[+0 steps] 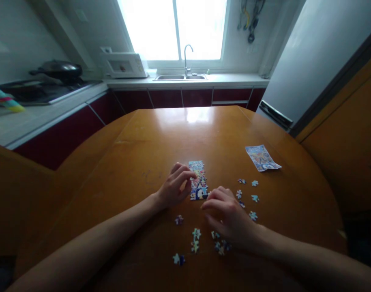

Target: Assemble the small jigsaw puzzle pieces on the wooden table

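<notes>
A partly joined jigsaw puzzle [198,180], a tall strip with a cartoon figure at its lower end, lies on the wooden table. My left hand [176,184] reaches to its left side, fingers bent and apart, fingertips over the strip's edge. Just below and right of the strip is my right hand [223,209], its index finger and thumb apart with nothing visible between them. Loose puzzle pieces [196,234] lie scattered near the right hand, with more pieces [253,215] to its right. A lone piece [179,220] sits below my left hand. Some pieces are partly hidden by the right hand.
A creased picture sheet [263,158] lies on the right of the round wooden table [149,142]. Beyond the table are a counter with a sink [181,77], a white microwave [124,65] and a pan [62,69] on the stove. A fridge [313,52] stands at right.
</notes>
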`<state>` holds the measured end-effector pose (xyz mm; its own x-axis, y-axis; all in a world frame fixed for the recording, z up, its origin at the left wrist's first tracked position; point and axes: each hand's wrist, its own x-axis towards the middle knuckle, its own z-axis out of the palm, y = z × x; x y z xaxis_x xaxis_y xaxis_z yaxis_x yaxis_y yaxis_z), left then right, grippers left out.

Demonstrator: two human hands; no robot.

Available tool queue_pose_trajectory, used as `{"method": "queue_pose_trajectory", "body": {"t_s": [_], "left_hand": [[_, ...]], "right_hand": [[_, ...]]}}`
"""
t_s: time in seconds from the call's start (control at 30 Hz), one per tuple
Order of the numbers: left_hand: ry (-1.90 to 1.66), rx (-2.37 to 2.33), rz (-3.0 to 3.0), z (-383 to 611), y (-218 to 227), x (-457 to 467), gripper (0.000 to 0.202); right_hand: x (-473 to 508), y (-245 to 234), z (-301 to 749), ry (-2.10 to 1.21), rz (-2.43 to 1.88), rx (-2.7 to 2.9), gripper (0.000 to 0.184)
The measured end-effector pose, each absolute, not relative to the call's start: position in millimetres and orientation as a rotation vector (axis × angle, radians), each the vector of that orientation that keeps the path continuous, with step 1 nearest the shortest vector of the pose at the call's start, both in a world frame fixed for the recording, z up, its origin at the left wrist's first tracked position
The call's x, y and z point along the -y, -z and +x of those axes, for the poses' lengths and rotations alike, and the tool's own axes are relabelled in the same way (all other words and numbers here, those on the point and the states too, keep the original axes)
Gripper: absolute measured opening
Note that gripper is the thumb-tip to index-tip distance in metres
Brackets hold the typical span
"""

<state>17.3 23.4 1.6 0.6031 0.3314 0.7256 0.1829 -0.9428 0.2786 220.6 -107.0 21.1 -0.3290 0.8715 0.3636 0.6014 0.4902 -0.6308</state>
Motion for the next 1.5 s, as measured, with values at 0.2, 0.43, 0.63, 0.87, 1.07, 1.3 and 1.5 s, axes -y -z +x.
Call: {"method": "queue_pose_trajectory", "body": {"t_s": [0.2, 0.43, 0.63, 0.87, 1.07, 1.3, 1.5], "left_hand": [[-1.218, -0.389, 2.67, 17, -6, -19, 0.021], [-1.329, -0.27, 2.638, 18, -10, -19, 0.024], [-1.37, -0.284, 2.644, 19, -8, -22, 0.026], [-1.342, -0.352, 2.66, 18, -4, -24, 0.026], [-1.235, -0.479, 2.738, 15, -1, -28, 0.023], [-1.068, -0.527, 2.796, 16, -1, -31, 0.016], [-0.824, -0.461, 2.88, 16, -3, -27, 0.018]], "right_hand": [[143, 2, 177, -0.411, -1.085, 2.36, 0.009], [150, 16, 157, -0.372, -1.194, 2.428, 0.024], [154, 19, 154, -0.404, -1.202, 2.43, 0.018], [127, -10, 174, -0.342, -1.03, 2.246, 0.011], [82, -43, 242, -0.325, -1.11, 2.065, 0.005], [55, -29, 274, -0.283, -1.255, 2.155, 0.007], [47, -16, 268, -0.381, -1.297, 2.259, 0.005]]}}
